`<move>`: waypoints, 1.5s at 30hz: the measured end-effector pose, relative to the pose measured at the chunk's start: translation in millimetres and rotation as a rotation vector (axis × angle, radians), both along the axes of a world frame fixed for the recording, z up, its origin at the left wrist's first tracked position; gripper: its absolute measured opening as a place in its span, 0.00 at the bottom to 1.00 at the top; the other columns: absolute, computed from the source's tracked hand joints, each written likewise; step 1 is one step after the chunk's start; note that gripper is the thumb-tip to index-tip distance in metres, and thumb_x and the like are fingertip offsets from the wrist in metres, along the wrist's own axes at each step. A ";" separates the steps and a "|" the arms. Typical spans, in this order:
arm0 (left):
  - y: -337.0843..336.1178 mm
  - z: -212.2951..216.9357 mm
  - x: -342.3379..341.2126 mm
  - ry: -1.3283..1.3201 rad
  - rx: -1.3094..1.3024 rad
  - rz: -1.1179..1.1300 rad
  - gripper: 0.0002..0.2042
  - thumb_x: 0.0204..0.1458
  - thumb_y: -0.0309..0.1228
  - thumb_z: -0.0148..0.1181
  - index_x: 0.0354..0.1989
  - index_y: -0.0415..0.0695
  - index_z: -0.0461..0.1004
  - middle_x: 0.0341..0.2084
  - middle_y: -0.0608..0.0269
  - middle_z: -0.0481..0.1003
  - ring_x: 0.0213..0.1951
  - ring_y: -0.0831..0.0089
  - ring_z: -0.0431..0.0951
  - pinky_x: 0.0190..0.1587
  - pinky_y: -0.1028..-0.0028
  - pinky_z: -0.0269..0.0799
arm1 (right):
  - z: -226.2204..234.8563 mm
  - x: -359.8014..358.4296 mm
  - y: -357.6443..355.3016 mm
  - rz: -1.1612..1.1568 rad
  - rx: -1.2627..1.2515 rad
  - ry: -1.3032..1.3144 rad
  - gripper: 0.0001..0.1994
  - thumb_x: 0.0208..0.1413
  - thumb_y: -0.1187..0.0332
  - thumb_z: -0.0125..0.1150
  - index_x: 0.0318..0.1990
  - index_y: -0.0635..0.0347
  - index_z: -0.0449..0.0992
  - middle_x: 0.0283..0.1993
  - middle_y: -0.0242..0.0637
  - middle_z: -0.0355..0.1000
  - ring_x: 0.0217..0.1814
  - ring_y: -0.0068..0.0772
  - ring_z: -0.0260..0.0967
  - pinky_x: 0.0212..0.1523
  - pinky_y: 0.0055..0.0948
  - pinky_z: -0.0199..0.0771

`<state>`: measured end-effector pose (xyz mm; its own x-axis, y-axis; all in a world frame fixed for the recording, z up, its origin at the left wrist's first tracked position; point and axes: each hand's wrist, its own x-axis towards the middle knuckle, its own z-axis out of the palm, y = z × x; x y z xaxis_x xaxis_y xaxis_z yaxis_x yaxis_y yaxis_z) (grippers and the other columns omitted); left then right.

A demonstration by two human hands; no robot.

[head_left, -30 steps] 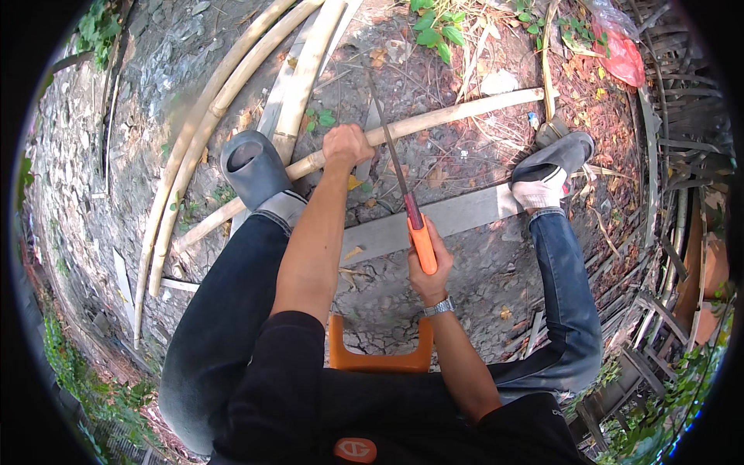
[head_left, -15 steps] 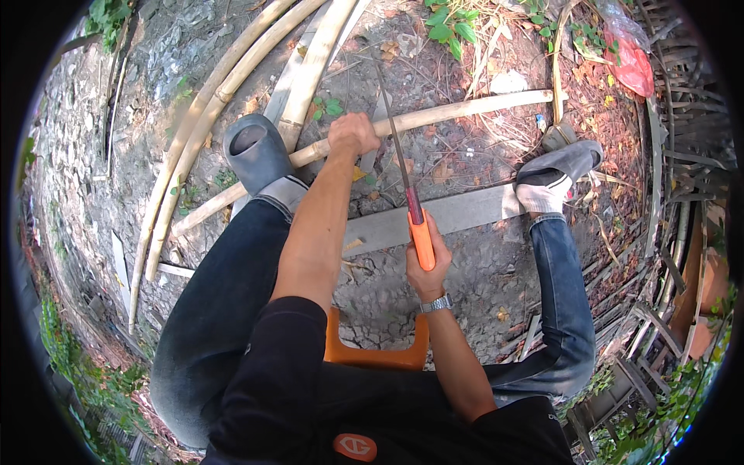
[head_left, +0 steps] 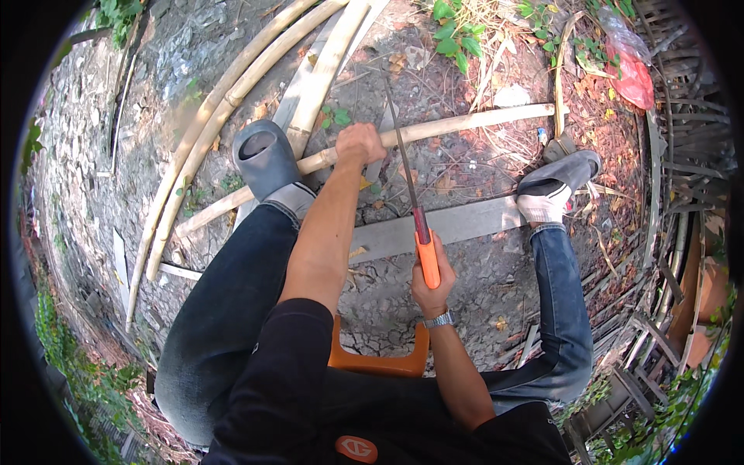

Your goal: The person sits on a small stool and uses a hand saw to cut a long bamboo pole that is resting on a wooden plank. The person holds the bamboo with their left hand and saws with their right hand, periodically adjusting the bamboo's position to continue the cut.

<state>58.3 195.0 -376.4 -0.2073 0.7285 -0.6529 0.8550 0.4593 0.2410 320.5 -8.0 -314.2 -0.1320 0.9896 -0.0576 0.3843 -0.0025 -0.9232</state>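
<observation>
A pale bamboo pole lies slantwise across the ground in front of me. My left hand is closed around it, just right of my left foot. My right hand grips the orange handle of a handsaw. Its long, thin blade points away from me and crosses the pole a little to the right of my left hand. Whether the teeth have cut into the bamboo is too small to tell. My left foot, in a grey clog, rests against the pole.
Beneath me is an orange stool. A flat grey board stretches between my feet. More bamboo poles lie at the upper left. A red plastic bag and wooden slats are at the right.
The saw and my right hand have come slightly back toward me. My left hand stays clasped on the pole. The whole view has shifted a little.
</observation>
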 end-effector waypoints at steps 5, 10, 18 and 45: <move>-0.2 -0.6 0.0 0.010 -0.005 0.006 0.21 0.49 0.36 0.62 0.50 0.38 0.84 0.49 0.43 0.83 0.56 0.53 0.82 0.61 0.61 0.78 | 0.4 6.4 -3.5 0.003 -0.036 -0.055 0.32 0.51 0.81 0.58 0.68 0.66 0.71 0.53 0.46 0.83 0.30 0.24 0.78 0.35 0.24 0.77; -1.6 -3.9 5.1 0.040 0.003 0.010 0.22 0.49 0.38 0.64 0.50 0.39 0.84 0.49 0.43 0.83 0.56 0.54 0.83 0.60 0.61 0.78 | 12.2 -0.5 5.2 0.025 -0.030 -0.087 0.32 0.52 0.81 0.57 0.69 0.64 0.71 0.49 0.42 0.83 0.31 0.23 0.78 0.35 0.24 0.77; -4.0 -0.8 3.0 0.047 -0.006 -0.003 0.20 0.48 0.37 0.65 0.47 0.39 0.85 0.47 0.44 0.83 0.53 0.53 0.84 0.58 0.60 0.79 | 47.0 3.3 -12.4 0.022 -0.113 -0.061 0.32 0.53 0.84 0.55 0.70 0.64 0.71 0.48 0.36 0.83 0.34 0.17 0.76 0.38 0.21 0.77; -6.5 -6.3 15.5 0.068 -0.027 -0.048 0.18 0.46 0.39 0.70 0.45 0.43 0.87 0.45 0.49 0.85 0.50 0.56 0.86 0.54 0.63 0.81 | 18.2 -43.7 47.4 -0.090 -0.180 -0.032 0.32 0.53 0.81 0.56 0.69 0.64 0.71 0.50 0.39 0.84 0.35 0.21 0.79 0.40 0.22 0.77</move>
<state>73.8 188.5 -382.6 -0.2174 0.7210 -0.6579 0.8901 0.4231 0.1696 276.7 39.4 -296.0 -0.0386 0.9705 -0.2378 0.4046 -0.2024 -0.8918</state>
